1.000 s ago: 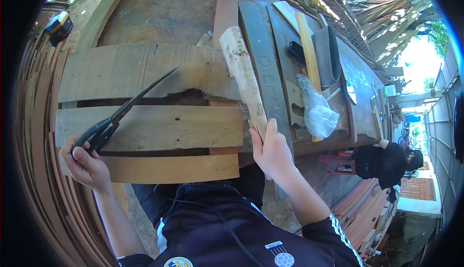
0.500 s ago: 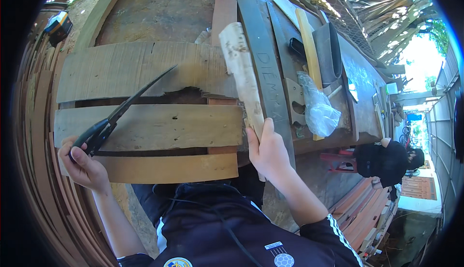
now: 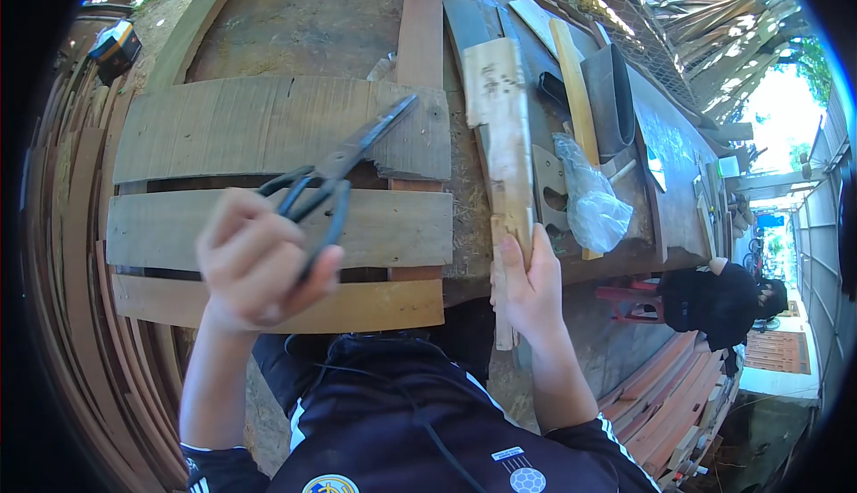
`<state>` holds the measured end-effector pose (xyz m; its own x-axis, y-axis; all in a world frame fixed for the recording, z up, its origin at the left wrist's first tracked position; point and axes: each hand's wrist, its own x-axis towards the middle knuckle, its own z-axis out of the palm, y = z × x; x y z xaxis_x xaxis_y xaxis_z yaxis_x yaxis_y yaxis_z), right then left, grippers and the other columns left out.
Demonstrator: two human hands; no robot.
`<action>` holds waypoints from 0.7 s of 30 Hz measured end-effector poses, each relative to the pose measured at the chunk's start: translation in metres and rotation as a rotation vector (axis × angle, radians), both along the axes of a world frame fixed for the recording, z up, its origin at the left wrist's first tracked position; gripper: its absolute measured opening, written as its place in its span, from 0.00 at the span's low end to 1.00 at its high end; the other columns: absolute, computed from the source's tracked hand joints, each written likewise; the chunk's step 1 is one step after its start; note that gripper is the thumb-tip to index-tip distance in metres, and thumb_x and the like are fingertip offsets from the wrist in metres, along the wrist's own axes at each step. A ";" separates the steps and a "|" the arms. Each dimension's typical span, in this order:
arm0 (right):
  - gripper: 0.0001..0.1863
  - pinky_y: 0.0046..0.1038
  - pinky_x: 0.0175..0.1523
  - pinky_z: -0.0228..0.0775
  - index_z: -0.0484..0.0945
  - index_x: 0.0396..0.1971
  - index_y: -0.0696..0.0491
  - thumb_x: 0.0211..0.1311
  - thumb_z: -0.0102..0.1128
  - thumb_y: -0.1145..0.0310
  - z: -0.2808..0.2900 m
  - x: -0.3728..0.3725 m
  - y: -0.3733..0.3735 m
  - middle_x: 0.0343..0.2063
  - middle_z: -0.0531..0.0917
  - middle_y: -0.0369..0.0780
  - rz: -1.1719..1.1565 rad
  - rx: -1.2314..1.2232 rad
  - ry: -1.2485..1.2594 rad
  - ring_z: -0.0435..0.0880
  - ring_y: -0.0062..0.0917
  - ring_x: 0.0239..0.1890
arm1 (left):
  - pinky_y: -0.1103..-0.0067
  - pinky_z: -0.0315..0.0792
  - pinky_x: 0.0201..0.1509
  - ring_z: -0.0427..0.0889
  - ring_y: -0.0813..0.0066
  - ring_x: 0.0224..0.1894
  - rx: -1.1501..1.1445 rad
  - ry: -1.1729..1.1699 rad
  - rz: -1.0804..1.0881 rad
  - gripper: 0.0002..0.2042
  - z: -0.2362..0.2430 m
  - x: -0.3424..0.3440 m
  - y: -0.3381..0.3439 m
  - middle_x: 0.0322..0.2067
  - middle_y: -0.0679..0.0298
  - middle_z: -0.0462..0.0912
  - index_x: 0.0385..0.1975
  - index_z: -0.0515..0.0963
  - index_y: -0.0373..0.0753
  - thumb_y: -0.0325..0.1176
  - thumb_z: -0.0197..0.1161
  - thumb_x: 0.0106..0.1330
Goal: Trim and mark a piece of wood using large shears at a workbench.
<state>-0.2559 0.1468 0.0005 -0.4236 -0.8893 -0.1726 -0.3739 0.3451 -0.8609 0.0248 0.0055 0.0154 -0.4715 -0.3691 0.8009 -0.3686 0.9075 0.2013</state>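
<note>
My left hand (image 3: pixel 259 261) is closed round the dark handles of a pair of scissors (image 3: pixel 344 161). Their blades lie almost together, pointing up and right over the wooden planks. In my right hand (image 3: pixel 528 283) is a pale, rough-edged strip of wood (image 3: pixel 500 127), gripped near its lower end and held nearly upright. The strip has dark specks and a ragged notch on its left side. Below the scissors, a wide plank (image 3: pixel 214 127), a middle plank (image 3: pixel 384 230) and a narrow front plank (image 3: pixel 268 304) lie side by side with gaps between them.
On the bench to the right lie a crumpled clear plastic bag (image 3: pixel 594 212), a yellow wooden strip (image 3: pixel 573 91) and a dark hollow tube-like piece (image 3: pixel 609 100). Long boards (image 3: pixel 76 225) are stacked at the left. A person in black (image 3: pixel 710 310) sits by a red stool (image 3: pixel 629 301) at right.
My left hand has moved right and up, bringing the scissors over the planks' right part. The right hand has shifted the wood strip rightward and turned it more upright.
</note>
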 end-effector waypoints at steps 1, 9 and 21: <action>0.19 0.27 0.20 0.72 0.67 0.36 0.57 0.78 0.54 0.55 0.000 -0.001 0.003 0.16 0.79 0.40 -0.017 -0.030 0.016 0.81 0.25 0.14 | 0.79 0.66 0.26 0.71 0.72 0.25 0.002 -0.098 -0.045 0.15 -0.002 -0.006 0.004 0.19 0.68 0.71 0.15 0.68 0.42 0.30 0.72 0.51; 0.15 0.38 0.29 0.71 0.68 0.38 0.58 0.75 0.58 0.61 -0.007 -0.008 0.021 0.20 0.79 0.50 0.166 0.041 0.106 0.84 0.46 0.25 | 0.79 0.71 0.28 0.78 0.73 0.31 0.025 -0.372 -0.289 0.14 -0.026 0.000 0.038 0.29 0.69 0.77 0.18 0.74 0.43 0.39 0.75 0.50; 0.14 0.44 0.36 0.74 0.69 0.41 0.58 0.73 0.60 0.63 -0.001 -0.002 0.008 0.30 0.82 0.55 0.174 -0.064 0.337 0.83 0.56 0.33 | 0.57 0.55 0.70 0.63 0.48 0.67 0.618 -0.544 0.387 0.45 -0.015 -0.026 0.073 0.66 0.51 0.65 0.66 0.70 0.41 0.47 0.78 0.44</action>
